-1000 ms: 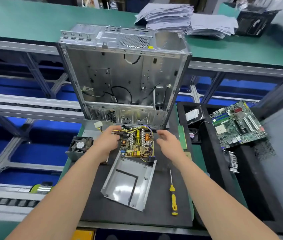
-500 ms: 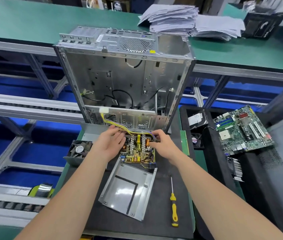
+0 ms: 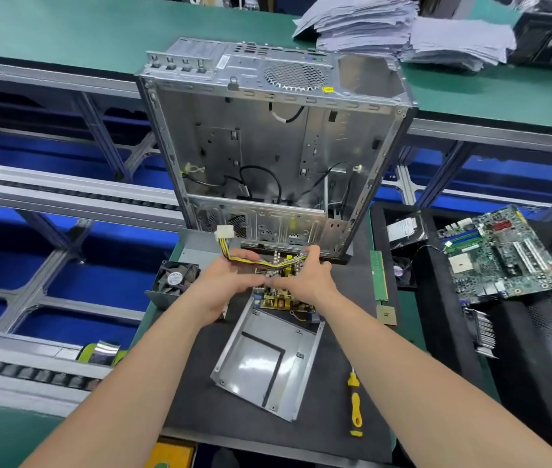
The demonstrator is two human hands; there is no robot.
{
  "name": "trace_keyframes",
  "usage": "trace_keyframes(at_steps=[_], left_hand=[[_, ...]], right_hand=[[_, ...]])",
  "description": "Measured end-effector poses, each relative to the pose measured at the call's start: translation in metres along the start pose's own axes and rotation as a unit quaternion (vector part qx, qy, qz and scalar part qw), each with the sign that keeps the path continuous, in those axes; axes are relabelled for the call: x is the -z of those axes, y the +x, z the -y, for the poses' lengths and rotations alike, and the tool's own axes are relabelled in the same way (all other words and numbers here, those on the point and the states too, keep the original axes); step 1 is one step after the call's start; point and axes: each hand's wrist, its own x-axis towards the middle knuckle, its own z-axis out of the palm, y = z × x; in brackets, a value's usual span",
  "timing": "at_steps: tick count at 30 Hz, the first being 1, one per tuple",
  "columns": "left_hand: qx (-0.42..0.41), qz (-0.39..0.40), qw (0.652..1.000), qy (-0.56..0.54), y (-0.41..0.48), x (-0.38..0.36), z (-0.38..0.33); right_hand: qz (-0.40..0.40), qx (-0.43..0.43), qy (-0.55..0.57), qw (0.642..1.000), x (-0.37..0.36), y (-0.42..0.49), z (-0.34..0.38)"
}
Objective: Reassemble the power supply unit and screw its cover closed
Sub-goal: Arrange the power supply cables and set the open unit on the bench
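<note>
Both hands cover the middle of the yellow-green power supply circuit board (image 3: 281,300). Only its near edge and a strip at the far side show, crowded with small components too blurred to tell apart. Whether the board sits on the far end of the shallow silver sheet-metal tray (image 3: 261,373) or is held just above it cannot be told. The left hand (image 3: 222,285) has its fingers (image 3: 245,255) curled over the bundle of yellow and black wires (image 3: 267,263). The right hand (image 3: 305,280) grips the same bundle with its fingers (image 3: 311,253) at the other end. The bundle rises leftward to a white plastic connector (image 3: 224,231). Board and tray are on the dark mat-covered surface (image 3: 200,417), just in front of the open silver metal computer case (image 3: 267,146). A yellow-handled screwdriver (image 3: 355,407) lies right of the tray, apart from it.
</note>
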Motion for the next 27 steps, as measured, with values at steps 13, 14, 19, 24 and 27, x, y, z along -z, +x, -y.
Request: trace_keyframes(at_steps=[13,14,19,24,27], left_hand=[[0.014,0.053,0.889,0.454,-0.022,0.007,-0.005],[0.011,0.050,0.894,0.445,-0.023,0.007,-0.004],[-0.007,0.061,0.919,0.390,-0.028,0.003,0.003],[-0.053,0.067,0.923,0.376,-0.025,0.006,0.011],[-0.079,0.056,0.915,0.391,-0.019,0.003,0.012]], right_hand=[[-0.077,-0.023,-0.062,0.995,-0.006,-0.004,0.010],[-0.079,-0.022,-0.048,0.995,-0.002,-0.003,0.009],[-0.079,-0.010,-0.022,0.997,0.020,-0.008,0.004],[-0.091,-0.007,-0.028,0.995,0.049,-0.019,-0.001],[-0.087,0.002,-0.001,0.996,0.068,-0.025,-0.005]])
